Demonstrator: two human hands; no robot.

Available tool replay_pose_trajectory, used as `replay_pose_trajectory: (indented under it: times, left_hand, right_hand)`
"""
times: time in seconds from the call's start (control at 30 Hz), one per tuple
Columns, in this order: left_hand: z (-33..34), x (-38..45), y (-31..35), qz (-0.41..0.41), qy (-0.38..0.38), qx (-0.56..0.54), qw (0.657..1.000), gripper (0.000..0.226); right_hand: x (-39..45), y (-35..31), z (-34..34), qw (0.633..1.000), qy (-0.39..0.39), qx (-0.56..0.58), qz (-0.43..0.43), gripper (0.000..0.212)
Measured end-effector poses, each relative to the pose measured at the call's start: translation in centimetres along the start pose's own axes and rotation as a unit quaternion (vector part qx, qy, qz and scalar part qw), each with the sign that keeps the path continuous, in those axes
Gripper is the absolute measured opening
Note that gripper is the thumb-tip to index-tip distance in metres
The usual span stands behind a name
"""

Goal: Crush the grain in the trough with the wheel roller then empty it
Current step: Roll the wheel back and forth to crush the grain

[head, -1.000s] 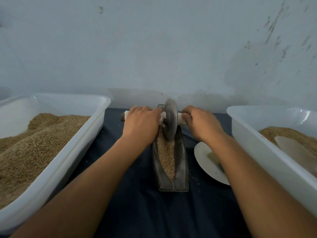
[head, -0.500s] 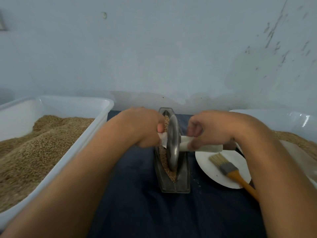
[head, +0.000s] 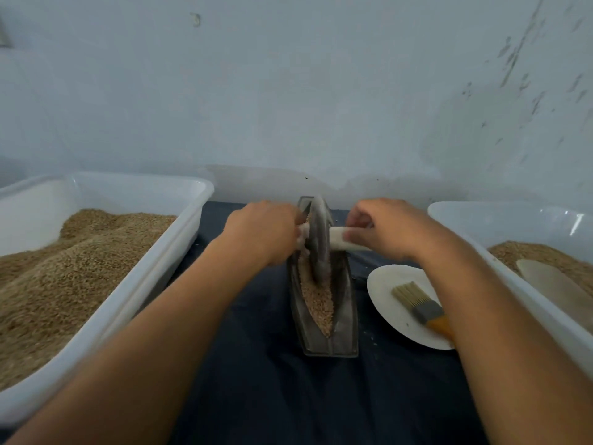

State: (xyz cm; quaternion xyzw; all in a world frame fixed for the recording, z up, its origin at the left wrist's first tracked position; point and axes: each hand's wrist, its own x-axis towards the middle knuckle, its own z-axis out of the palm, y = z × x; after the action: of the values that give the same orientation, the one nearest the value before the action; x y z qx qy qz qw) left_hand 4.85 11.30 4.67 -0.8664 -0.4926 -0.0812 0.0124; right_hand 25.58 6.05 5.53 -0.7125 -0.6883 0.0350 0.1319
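A narrow metal trough (head: 348,329) lies lengthwise on the dark cloth in front of me, with tan grain (head: 317,300) along its groove. The metal wheel roller (head: 319,242) stands upright in the trough's far half, its disc sunk into the grain. My left hand (head: 263,229) grips the white handle on the wheel's left side, mostly hiding it. My right hand (head: 388,228) grips the white handle (head: 337,240) on the right side. The picture is blurred around the wheel.
A large white tub (head: 167,248) heaped with grain stands at the left. Another white tub (head: 500,255) with grain and a pale scoop (head: 552,284) stands at the right. Between trough and right tub lies a white plate (head: 385,303) bearing a brush (head: 420,303). A pale wall runs behind.
Both hands drew the wheel toward me along the trough, then pushed it back toward the far end. The view tilted slightly.
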Motion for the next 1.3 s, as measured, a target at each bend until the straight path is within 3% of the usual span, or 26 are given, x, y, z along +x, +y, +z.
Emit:
replay_pose_trajectory:
  times: [0.2, 0.3, 0.4, 0.63, 0.77, 0.93, 1.1, 1.2, 1.3]
  left_hand:
    - [4.4, 1.8, 0.3, 0.025, 0.212, 0.022, 0.977, 0.026]
    - [4.7, 1.9, 0.0, 0.033, 0.238, 0.003, 0.971, 0.026]
    - [4.3, 1.7, -0.1, 0.027, 0.203, -0.01, 0.979, 0.026]
    - [-0.7, -0.6, 0.2, 0.013, -0.024, -0.018, 0.999, 0.025]
    - [-4.1, -2.9, 1.1, 0.05, -0.097, 0.02, 0.994, 0.02]
    - [-5.7, -4.6, 1.7, 0.068, -0.089, 0.013, 0.994, 0.012]
    - [-4.8, -3.7, 1.6, 0.061, -0.074, -0.012, 0.995, 0.011]
    - [-3.0, -2.1, 1.0, 0.043, -0.049, -0.013, 0.998, 0.01]
    - [-0.7, -0.4, 0.0, 0.01, -0.016, -0.021, 1.0, 0.016]
  right_hand:
    - [1.6, 1.1, 4.0, 0.991, 0.132, 0.001, 0.028, 0.028]
    - [1.9, 1.3, 4.5, 0.988, 0.149, -0.017, 0.026, 0.03]
    - [1.7, 1.1, 3.9, 0.993, 0.118, -0.026, 0.008, 0.031]
    - [-1.3, -0.2, -1.4, 0.998, -0.06, -0.021, -0.015, 0.02]
    - [-2.9, -1.8, -3.1, 0.992, -0.119, -0.051, -0.004, 0.034]
    - [-3.7, -3.0, -3.8, 0.983, -0.156, -0.101, 0.004, 0.042]
    - [-3.1, -2.4, -3.2, 0.982, -0.157, -0.101, 0.009, 0.037]
    - [-2.3, -1.2, -2.5, 0.99, -0.126, -0.062, 0.007, 0.029]
    - [-0.9, 0.0, -0.8, 0.999, -0.046, -0.028, 0.002, 0.027]
